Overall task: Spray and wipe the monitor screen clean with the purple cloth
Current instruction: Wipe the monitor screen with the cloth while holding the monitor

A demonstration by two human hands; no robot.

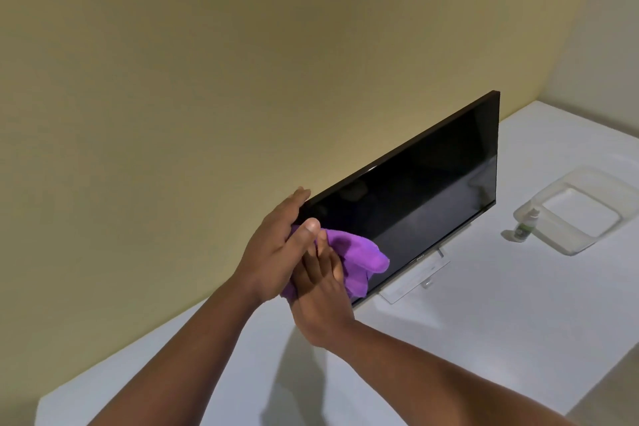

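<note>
Monitor (415,190), dark and glossy, is standing near the table (484,339) edge; left hand (273,252) is gripping its corner, right hand (321,290) is pressing the cloth (359,259) against it.

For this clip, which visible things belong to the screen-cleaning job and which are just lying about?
In the job:
black flat monitor
crumpled purple cloth
small spray bottle
left hand
right hand

Lying about:
clear plastic container
white table

Dark, upright monitor screen (415,190) on white table, bunched purple cloth (359,259) against its lower left corner.
</note>
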